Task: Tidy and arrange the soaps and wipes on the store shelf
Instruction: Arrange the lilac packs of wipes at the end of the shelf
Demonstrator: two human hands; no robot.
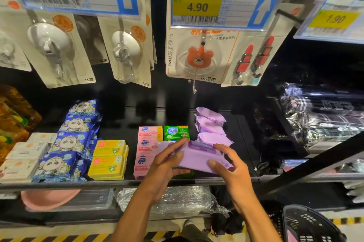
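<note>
Gripping purple wipes pack (199, 160) between both hands: left hand (163, 171), right hand (231, 171), above shelf edge (98, 183).

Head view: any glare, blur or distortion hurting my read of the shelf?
Head view: wide-angle bows the shelf edge and tilts the price tags; tags are soft and glary; the shelf's back is dark; the wipes pack is sharp.

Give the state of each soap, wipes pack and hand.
Held wipes pack, gripped at both ends, lid shut.
Left hand, grips its left end.
Right hand, grips its right end.
Purple wipes row, lying uneven behind it.
Pink soaps, flat, lined front to back.
Green soap, flat beside the rearmost pink one.
Yellow soaps, stacked.
</note>
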